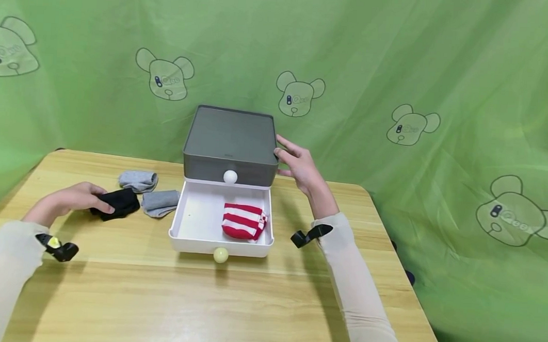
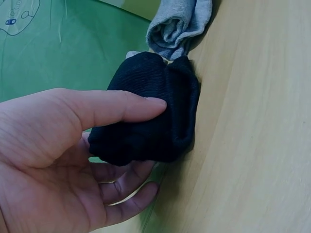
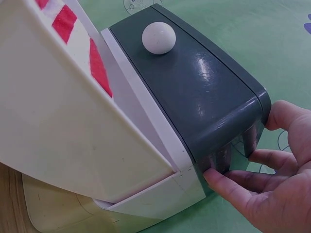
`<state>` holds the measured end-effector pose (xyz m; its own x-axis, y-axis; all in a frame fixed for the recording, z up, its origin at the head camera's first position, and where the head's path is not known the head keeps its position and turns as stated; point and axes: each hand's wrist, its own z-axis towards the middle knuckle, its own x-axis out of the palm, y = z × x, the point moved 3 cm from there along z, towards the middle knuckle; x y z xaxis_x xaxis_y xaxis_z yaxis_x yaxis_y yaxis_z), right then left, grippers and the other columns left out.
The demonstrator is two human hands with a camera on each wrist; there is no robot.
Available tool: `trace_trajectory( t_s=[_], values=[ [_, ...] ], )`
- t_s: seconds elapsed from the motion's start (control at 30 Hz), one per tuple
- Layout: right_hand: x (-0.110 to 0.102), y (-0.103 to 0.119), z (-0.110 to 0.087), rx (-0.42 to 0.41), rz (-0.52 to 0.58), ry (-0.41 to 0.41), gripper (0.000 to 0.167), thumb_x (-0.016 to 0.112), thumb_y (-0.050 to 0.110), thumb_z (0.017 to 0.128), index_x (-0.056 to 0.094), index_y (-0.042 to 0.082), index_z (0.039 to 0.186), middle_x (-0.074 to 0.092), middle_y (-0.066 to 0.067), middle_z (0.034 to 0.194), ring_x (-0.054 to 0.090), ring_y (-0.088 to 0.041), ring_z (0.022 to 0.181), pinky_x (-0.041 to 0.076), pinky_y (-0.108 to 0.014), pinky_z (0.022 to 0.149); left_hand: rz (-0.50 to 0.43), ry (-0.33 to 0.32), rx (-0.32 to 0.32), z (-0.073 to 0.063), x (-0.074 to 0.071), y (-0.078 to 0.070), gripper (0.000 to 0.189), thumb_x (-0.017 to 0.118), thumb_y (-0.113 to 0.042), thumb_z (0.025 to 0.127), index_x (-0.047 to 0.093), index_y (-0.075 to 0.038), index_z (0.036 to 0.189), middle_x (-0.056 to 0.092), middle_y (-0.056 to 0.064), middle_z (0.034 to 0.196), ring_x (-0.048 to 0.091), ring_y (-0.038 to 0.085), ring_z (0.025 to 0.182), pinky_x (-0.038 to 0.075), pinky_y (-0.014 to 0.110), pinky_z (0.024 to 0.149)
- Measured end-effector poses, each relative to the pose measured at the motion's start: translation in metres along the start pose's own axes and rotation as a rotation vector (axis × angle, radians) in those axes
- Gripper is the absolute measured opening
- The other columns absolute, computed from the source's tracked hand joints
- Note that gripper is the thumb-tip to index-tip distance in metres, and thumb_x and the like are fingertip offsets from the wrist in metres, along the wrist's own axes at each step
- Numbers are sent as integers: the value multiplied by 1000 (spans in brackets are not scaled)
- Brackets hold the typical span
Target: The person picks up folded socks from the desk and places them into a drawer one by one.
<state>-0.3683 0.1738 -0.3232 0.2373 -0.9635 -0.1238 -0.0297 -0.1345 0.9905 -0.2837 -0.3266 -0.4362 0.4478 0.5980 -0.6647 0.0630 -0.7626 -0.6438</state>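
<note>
My left hand (image 1: pixel 79 198) pinches a folded black sock (image 1: pixel 122 203) at the table's left side. In the left wrist view the thumb lies across the top of the black bundle, with the other fingers curled beneath. Just beyond it are two rolled grey socks (image 1: pixel 137 180). My right hand (image 1: pixel 302 167) touches the right side of a small drawer box (image 1: pixel 234 135) with spread fingertips. The lower white drawer (image 1: pixel 196 226) is pulled out. Inside, toward its right side, lies a red and white striped sock bundle (image 1: pixel 242 222).
The upper grey drawer with a white knob (image 1: pixel 230 177) is closed; a pale yellow knob (image 1: pixel 220 255) sits on the lower one. All stands on a wooden table (image 1: pixel 229 308). A green curtain (image 1: pixel 354 51) with bear faces hangs right behind the box.
</note>
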Motion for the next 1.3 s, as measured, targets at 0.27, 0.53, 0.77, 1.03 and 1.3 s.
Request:
trace_trajectory(
  t_s=[0.27, 0.53, 0.77, 1.03, 1.3],
  values=[
    [3, 2, -2, 2, -4, -7, 54, 60, 20, 103, 45, 26, 154, 47, -11, 157, 56, -33, 134, 57, -42, 101, 0, 19, 21, -7, -3, 0, 58, 70, -28, 93, 55, 15, 130, 66, 24, 123, 60, 20, 105, 47, 34, 89],
    [3, 3, -1, -11, -10, 0, 55, 60, 21, 103, 44, 25, 155, 46, -12, 157, 55, -33, 134, 57, -43, 102, 29, -45, 42, -21, -14, -7, 74, 69, -32, 95, 42, 20, 140, 50, 40, 138, 51, 51, 125, 48, 57, 100],
    [2, 2, -2, -3, -9, 0, 54, 60, 21, 103, 44, 25, 155, 47, -12, 157, 55, -33, 134, 57, -42, 101, 23, -82, 75, -36, -22, -28, 74, 66, -30, 96, 39, 20, 143, 44, 43, 143, 41, 59, 132, 40, 70, 104],
    [2, 1, -3, -10, -8, -1, 55, 60, 20, 103, 43, 24, 155, 45, -12, 158, 55, -33, 135, 57, -43, 102, 50, -149, 117, -46, -29, -64, 73, 65, -31, 98, 39, 16, 146, 43, 42, 146, 45, 56, 132, 41, 69, 105],
    [3, 1, -3, -15, -4, -9, 55, 60, 19, 102, 44, 24, 155, 45, -12, 158, 55, -34, 134, 58, -40, 99, -4, -177, 216, -53, -27, -106, 45, 68, -29, 98, 62, -3, 134, 67, 8, 125, 58, -4, 98, 48, 22, 84]
  ],
)
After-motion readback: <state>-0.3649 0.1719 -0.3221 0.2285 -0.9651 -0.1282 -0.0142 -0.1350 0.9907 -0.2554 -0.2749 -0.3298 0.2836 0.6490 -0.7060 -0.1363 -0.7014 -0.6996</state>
